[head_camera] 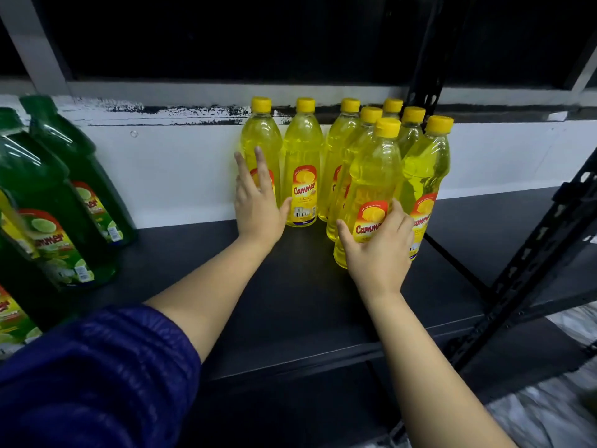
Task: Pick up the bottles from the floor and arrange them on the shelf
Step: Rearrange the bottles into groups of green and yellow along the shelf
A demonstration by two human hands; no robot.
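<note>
Bottles of clear plastic filled with yellow liquid, each with a yellow screw cap and a red-and-yellow label, are standing upright on the dark flat shelf board [290, 286] in the head view, grouped toward the back right against a white rear panel [181, 176]. Two of them are standing side by side at the left of the group: the leftmost yellow bottle [261, 140] and the second yellow bottle [302, 163] just beside it. To the right, six more are crowding together in a tight cluster [407, 137], touching or nearly touching one another.

The left hand [256, 208] is reaching in with its fingers straight and spread, laid flat against the front of the leftmost yellow bottle, with the thumb stretching toward the lower part of the second one; it is not wrapping round either, so it is reading as an open, pressing hand. A dark blue quilted sleeve [97, 376] is covering the upper part of that arm.

The right hand [378, 250] is curling round the lower body of the front yellow bottle [374, 176], the nearest of the cluster, with the thumb on its left side and the fingers bending round its right side over the label, gripping it as it is standing on the board.

At the left edge, large green plastic bottles [48, 202] with lime labels are standing on the same board, well apart from the yellow group. A black perforated metal upright [529, 253] is slanting across the right side.
</note>
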